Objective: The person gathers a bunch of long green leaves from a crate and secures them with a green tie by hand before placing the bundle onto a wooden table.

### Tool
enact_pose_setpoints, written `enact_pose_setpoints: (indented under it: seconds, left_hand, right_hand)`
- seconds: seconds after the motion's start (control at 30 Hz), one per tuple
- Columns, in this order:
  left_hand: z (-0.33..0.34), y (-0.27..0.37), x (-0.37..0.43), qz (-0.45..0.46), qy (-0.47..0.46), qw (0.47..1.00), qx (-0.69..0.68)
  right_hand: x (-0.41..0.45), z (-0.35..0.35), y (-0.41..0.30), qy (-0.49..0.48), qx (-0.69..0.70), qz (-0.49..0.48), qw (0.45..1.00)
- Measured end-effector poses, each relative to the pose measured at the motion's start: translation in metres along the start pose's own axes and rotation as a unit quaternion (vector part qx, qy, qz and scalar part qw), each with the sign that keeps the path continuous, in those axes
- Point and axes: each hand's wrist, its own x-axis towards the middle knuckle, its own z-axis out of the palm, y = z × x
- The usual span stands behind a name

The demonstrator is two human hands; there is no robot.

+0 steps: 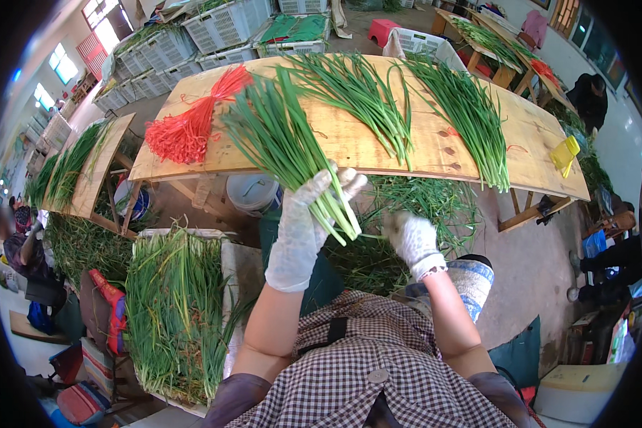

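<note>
My left hand [297,235], in a whitish glove, is closed around a bunch of green garlic chives [289,139]. The pale cut ends point down toward me, and the leaves fan out over the near edge of the wooden table [331,155]. Just right of the stem ends is my right hand [414,241], in a white textured glove, fingers curled and blurred. A thin green strand runs between the bunch and its fingertips; whether they grip it is unclear. Two more chive bunches, a middle one [364,101] and a right one [468,117], lie on the table.
Red plastic ties [187,134] lie on the table's left; a yellow object [565,154] is at its right end. A crate heaped with untrimmed chives [176,315] stands at my left. Leaf scraps [422,208] cover the floor under the table. People are at both sides.
</note>
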Motion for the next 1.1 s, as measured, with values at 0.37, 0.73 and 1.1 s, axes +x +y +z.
enact_pose_setpoints:
  seconds: [0.37,0.73,1.1]
  left_hand:
    - [-0.061,-0.045,0.031,-0.142,0.139,0.978,0.066]
    - [-0.071,-0.054,0.040,-0.119,0.196,0.964,0.136]
    - [-0.055,-0.061,0.028,-0.129,0.240,0.933,0.233]
  right_hand:
    - [0.117,-0.040,-0.033,0.193,-0.112,0.009,0.975]
    - [0.097,-0.011,-0.035,0.225,-0.060,-0.027,0.972]
    - [-0.004,0.011,-0.022,-0.112,0.676,0.127,0.717]
